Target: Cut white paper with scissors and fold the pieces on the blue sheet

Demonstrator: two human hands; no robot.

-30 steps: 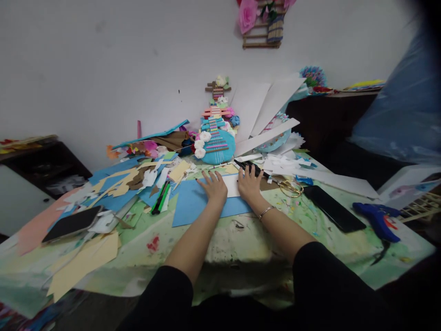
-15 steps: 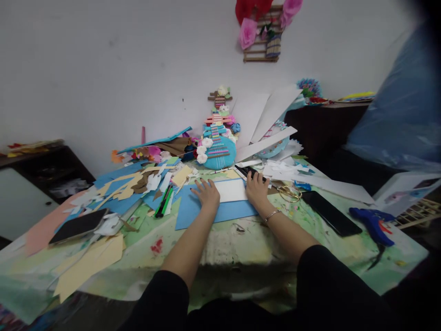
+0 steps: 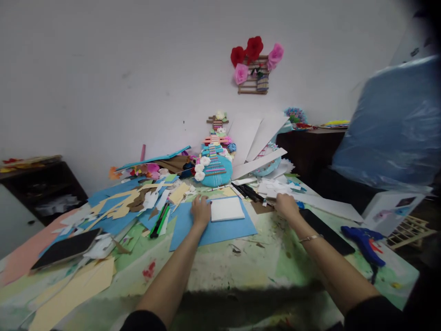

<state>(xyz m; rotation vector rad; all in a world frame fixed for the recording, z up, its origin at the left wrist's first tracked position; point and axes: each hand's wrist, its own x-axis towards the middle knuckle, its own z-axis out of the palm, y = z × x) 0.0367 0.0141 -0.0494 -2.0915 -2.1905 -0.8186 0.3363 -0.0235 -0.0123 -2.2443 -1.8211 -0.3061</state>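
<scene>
My left hand (image 3: 200,212) rests on a sheet of blue paper (image 3: 220,233), fingers lying on it and holding nothing. A small white rectangular board (image 3: 227,209) lies flat on the blue sheet, its left edge beside that hand. Off to the right, my right hand (image 3: 287,206) is closed around the gold-handled scissors, whose handles it mostly hides. Black pens (image 3: 253,193) lie just left of the right hand. A black phone (image 3: 325,232) lies to its right. A green utility knife (image 3: 160,221) sits left of the blue sheet.
Paper scraps (image 3: 120,202) and a dark tablet-like slab (image 3: 67,248) cover the left side. A blue glue gun (image 3: 365,243) lies at the right. Behind stands a blue paper instrument craft (image 3: 217,170). White strips (image 3: 324,204) extend along the right.
My right hand has left the white board and moved right onto the scissors. My left hand stays by the board's left edge, its fingers less spread. The view has tilted up.
</scene>
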